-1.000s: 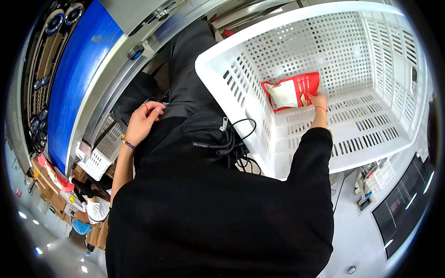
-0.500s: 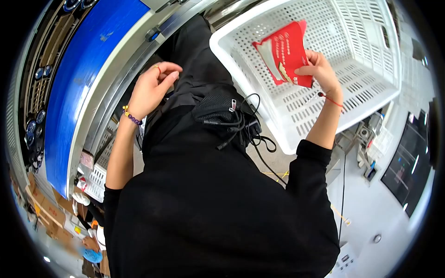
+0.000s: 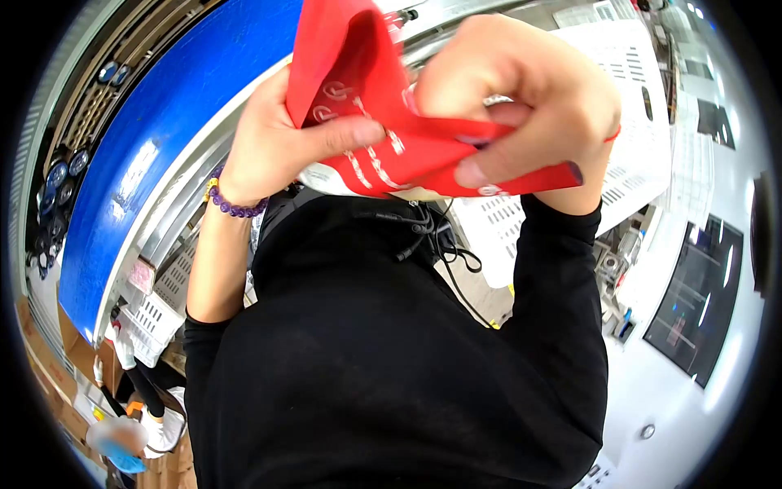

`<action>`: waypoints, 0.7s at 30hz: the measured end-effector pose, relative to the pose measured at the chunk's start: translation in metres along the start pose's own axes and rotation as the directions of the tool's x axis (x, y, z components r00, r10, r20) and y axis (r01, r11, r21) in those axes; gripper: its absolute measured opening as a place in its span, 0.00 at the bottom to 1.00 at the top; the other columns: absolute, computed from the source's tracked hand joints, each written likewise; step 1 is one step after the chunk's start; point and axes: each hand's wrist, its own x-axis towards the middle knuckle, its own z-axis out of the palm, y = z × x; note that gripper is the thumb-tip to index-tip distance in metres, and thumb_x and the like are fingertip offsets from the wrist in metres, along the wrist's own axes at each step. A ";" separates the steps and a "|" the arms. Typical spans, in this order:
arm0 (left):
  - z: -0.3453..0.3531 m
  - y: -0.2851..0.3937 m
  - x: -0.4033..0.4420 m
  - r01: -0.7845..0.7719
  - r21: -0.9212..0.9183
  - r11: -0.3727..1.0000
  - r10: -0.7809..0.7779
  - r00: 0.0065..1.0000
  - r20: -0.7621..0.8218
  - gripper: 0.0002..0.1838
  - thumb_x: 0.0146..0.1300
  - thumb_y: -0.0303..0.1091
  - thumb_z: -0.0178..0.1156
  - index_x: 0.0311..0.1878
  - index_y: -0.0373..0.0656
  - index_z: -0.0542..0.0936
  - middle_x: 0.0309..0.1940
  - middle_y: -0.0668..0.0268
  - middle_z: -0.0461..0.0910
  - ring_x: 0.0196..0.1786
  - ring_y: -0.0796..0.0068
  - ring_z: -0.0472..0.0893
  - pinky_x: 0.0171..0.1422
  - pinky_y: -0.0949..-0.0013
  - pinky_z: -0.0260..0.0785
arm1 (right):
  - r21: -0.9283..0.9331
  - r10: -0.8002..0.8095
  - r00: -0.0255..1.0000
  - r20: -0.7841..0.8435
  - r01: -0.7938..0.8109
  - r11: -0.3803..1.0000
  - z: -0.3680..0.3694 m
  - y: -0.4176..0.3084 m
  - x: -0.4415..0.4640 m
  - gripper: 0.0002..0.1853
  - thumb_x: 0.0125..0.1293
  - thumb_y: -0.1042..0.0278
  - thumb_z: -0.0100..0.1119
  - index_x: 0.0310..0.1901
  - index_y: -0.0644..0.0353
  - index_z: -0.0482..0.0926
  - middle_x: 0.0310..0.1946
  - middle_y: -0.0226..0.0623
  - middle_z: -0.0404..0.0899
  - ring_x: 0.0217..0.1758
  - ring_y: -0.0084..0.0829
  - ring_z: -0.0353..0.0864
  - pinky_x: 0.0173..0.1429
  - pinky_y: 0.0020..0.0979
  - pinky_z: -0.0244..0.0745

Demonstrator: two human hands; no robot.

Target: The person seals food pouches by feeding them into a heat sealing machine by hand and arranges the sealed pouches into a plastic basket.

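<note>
Close to the camera, a red printed packaging pouch [image 3: 379,151] is held up between both hands. My left hand [image 3: 281,143] grips its left side, thumb lying across the printed face. At the right side, my right hand [image 3: 529,98] is closed on the pouch, its thumb on the lower right part and its fingers curled at the upper edge; that hand is slightly blurred. The upper left of the pouch bulges and folds. Whether anything is inside I cannot tell.
Behind my right hand stands a white perforated plastic basket [image 3: 635,81]. A blue surface with a metal edge [image 3: 114,220] curves along the left. Black cables [image 3: 436,236] hang at my waist. Another person [image 3: 134,432] is at lower left, near cardboard boxes.
My right hand has lifted the red pouch out from over the white basket and brought it up toward the camera. My left hand, previously holding nothing, has taken hold of its left side.
</note>
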 end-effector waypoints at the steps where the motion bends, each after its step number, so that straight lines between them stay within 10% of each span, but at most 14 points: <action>1: -0.002 0.005 -0.004 0.052 -0.058 0.997 -0.057 0.995 -0.081 0.24 0.56 0.24 0.71 0.56 0.34 0.76 0.45 0.62 0.85 0.45 0.76 0.83 0.52 0.71 0.77 | 0.310 0.059 0.998 0.028 -0.065 0.948 -0.007 -0.008 0.008 0.15 0.54 0.68 0.65 0.22 0.60 0.67 0.19 0.33 0.71 0.24 0.23 0.70 0.29 0.28 0.63; 2: -0.002 0.004 -0.007 -0.027 -0.027 0.999 0.022 0.983 -0.181 0.16 0.60 0.25 0.68 0.51 0.33 0.79 0.41 0.63 0.86 0.40 0.78 0.84 0.48 0.74 0.77 | 0.583 0.110 0.991 0.078 -0.134 0.801 -0.015 -0.016 0.016 0.11 0.60 0.72 0.65 0.26 0.61 0.71 0.23 0.35 0.77 0.31 0.21 0.75 0.37 0.28 0.69; 3: 0.000 0.001 -0.007 -0.049 -0.028 0.998 0.038 0.953 -0.302 0.14 0.61 0.25 0.68 0.50 0.33 0.81 0.40 0.63 0.86 0.40 0.79 0.83 0.47 0.75 0.76 | 0.675 0.133 0.960 -0.247 0.072 0.735 0.004 0.001 0.010 0.08 0.62 0.74 0.62 0.34 0.61 0.70 0.29 0.38 0.77 0.34 0.24 0.75 0.42 0.27 0.71; 4: 0.001 0.000 -0.007 -0.077 -0.024 0.997 0.059 0.903 -0.425 0.12 0.62 0.26 0.67 0.48 0.33 0.82 0.39 0.63 0.86 0.40 0.79 0.83 0.46 0.76 0.76 | 0.425 -0.299 0.915 -0.272 0.393 0.815 -0.021 0.044 0.022 0.19 0.64 0.54 0.63 0.38 0.67 0.77 0.35 0.38 0.79 0.38 0.28 0.80 0.43 0.26 0.77; 5: 0.001 0.000 -0.007 -0.080 -0.050 0.996 0.043 0.858 -0.512 0.11 0.64 0.29 0.66 0.48 0.34 0.82 0.39 0.64 0.86 0.40 0.81 0.83 0.45 0.76 0.75 | 0.308 -0.181 0.863 -0.472 0.353 0.883 -0.025 0.065 0.013 0.53 0.48 0.10 0.44 0.51 0.61 0.68 0.51 0.44 0.74 0.51 0.32 0.78 0.51 0.32 0.81; 7: 0.000 0.000 -0.002 -0.085 -0.082 0.993 0.020 0.802 -0.597 0.12 0.66 0.32 0.64 0.48 0.35 0.82 0.38 0.67 0.85 0.39 0.83 0.81 0.45 0.76 0.75 | 0.370 0.113 0.758 -0.643 0.179 0.912 -0.007 0.083 0.000 0.64 0.43 0.21 0.66 0.71 0.63 0.56 0.66 0.46 0.68 0.68 0.42 0.69 0.68 0.42 0.71; 8: -0.004 -0.003 0.000 -0.068 -0.056 0.996 0.020 0.798 -0.602 0.12 0.67 0.33 0.64 0.48 0.35 0.82 0.37 0.67 0.85 0.39 0.84 0.81 0.45 0.76 0.74 | 0.173 -0.074 0.757 -0.649 0.242 0.955 0.004 0.102 -0.001 0.44 0.51 0.56 0.78 0.67 0.63 0.65 0.60 0.42 0.74 0.62 0.35 0.75 0.62 0.36 0.74; 9: -0.004 -0.002 0.004 -0.045 0.017 0.999 0.046 0.800 -0.598 0.13 0.67 0.35 0.65 0.48 0.35 0.82 0.38 0.68 0.84 0.40 0.84 0.80 0.45 0.77 0.74 | 0.211 0.078 0.653 -0.753 0.127 0.969 0.017 0.100 0.011 0.37 0.49 0.73 0.78 0.61 0.64 0.71 0.54 0.38 0.79 0.56 0.28 0.77 0.58 0.32 0.75; 12: -0.017 0.002 0.021 0.035 0.016 0.999 -0.017 0.780 -0.625 0.14 0.66 0.37 0.64 0.46 0.35 0.82 0.37 0.68 0.85 0.40 0.84 0.80 0.45 0.79 0.73 | 0.342 0.213 0.502 -0.838 0.180 0.923 0.013 0.124 0.010 0.13 0.65 0.72 0.67 0.48 0.68 0.80 0.43 0.35 0.84 0.45 0.24 0.80 0.53 0.28 0.76; 18: -0.065 -0.027 0.056 -0.001 0.203 0.979 0.133 0.762 -0.634 0.17 0.70 0.41 0.59 0.46 0.33 0.83 0.33 0.67 0.85 0.36 0.87 0.79 0.41 0.79 0.72 | 0.367 0.206 0.546 -0.812 0.203 0.908 -0.036 0.164 0.018 0.21 0.70 0.57 0.59 0.56 0.66 0.75 0.55 0.38 0.78 0.57 0.31 0.78 0.63 0.35 0.74; 21: -0.073 -0.039 0.068 -0.062 0.069 0.996 0.092 0.746 -0.659 0.19 0.72 0.43 0.56 0.49 0.33 0.81 0.37 0.66 0.86 0.38 0.84 0.81 0.44 0.78 0.73 | 0.574 0.104 0.756 -0.646 0.391 0.719 -0.053 0.182 0.030 0.28 0.72 0.52 0.54 0.64 0.64 0.66 0.62 0.38 0.73 0.65 0.36 0.72 0.69 0.41 0.69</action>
